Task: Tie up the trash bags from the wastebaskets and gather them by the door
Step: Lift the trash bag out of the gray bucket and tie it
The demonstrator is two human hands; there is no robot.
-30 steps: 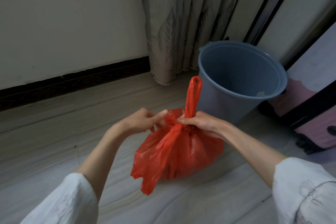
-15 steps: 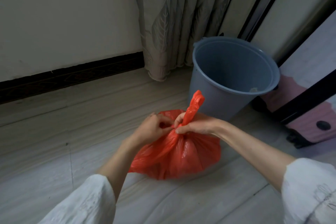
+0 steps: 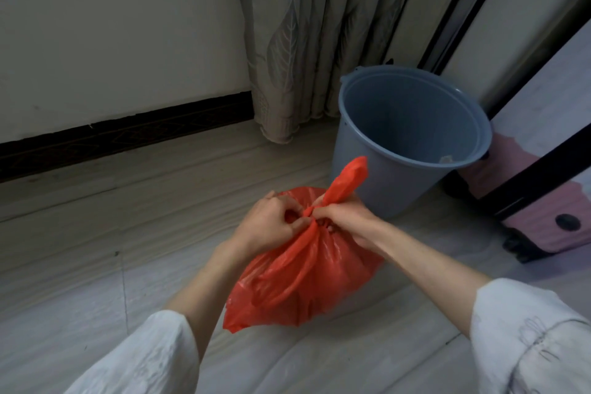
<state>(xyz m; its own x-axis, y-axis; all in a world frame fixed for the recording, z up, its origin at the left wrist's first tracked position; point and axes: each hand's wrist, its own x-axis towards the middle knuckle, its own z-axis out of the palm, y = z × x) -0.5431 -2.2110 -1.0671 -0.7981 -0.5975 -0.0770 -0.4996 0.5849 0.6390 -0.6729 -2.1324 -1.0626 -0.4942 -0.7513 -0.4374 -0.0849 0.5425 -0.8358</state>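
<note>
— Where's the bag right now?

— The red trash bag (image 3: 307, 278) sits on the pale wood-look floor (image 3: 96, 265) right in front of me, full and rounded, with its neck gathered at the top. One loose corner lies flat on the floor at its near left.

— And your hands?

— Both are at the neck, touching each other across it. My left hand (image 3: 271, 227) is curled closed, fingers pinching a bunched strip of the red plastic on the left side of the neck. My right hand (image 3: 342, 221) is closed on the plastic too, gripping just at the base of a twisted tail (image 3: 348, 181) that sticks up and leans to the far right.

— Is it knotted?

— The plastic crosses between my fingers, but I can't tell from here whether a knot has formed; my knuckles cover the spot.

— What's around you?

— Just beyond the bag, to the far right, stands a blue-grey bucket (image 3: 361, 176) used as the wastebasket, upright, with no liner in it. The bag's tail overlaps its near wall in my view, though I can't say they touch. A patterned curtain (image 3: 287, 41) hangs down to the floor behind the bucket's left side, next to a pale wall (image 3: 112, 25) with a dark skirting board (image 3: 128, 134). At the far right edge there's a pink suitcase (image 3: 537, 221) leaning low near the bucket. My white sleeves (image 3: 531, 339) show at the near edge.
</note>
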